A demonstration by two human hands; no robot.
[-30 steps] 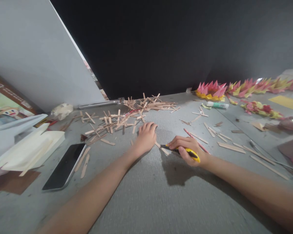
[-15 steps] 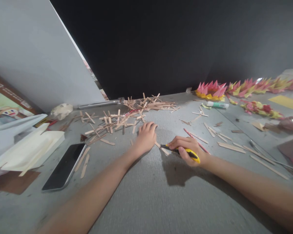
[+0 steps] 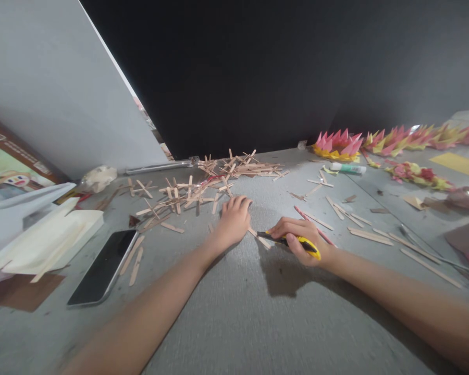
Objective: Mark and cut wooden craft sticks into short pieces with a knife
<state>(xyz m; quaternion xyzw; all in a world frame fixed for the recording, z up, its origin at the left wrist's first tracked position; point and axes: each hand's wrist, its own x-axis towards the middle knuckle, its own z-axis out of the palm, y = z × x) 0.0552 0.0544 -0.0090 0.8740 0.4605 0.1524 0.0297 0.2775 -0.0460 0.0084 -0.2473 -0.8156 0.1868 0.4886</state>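
In the head view my right hand (image 3: 300, 240) is wrapped round a yellow and black utility knife (image 3: 309, 248). The knife's dark tip points left and lies across a wooden craft stick (image 3: 262, 241) on the grey table. My left hand (image 3: 234, 221) presses down over the other end of that stick, its fingers curled and partly hidden from me. Just beyond my left hand is a heap of craft sticks (image 3: 254, 169), many joined into crosses. A red and white striped stick (image 3: 316, 226) lies behind my right hand.
A phone (image 3: 103, 268) and a white food tray (image 3: 88, 224) lie at left. Loose sticks (image 3: 370, 236), a glue stick (image 3: 347, 168) and folded pink and yellow paper pieces (image 3: 338, 145) are at right. A black panel (image 3: 277, 78) stands along the back.
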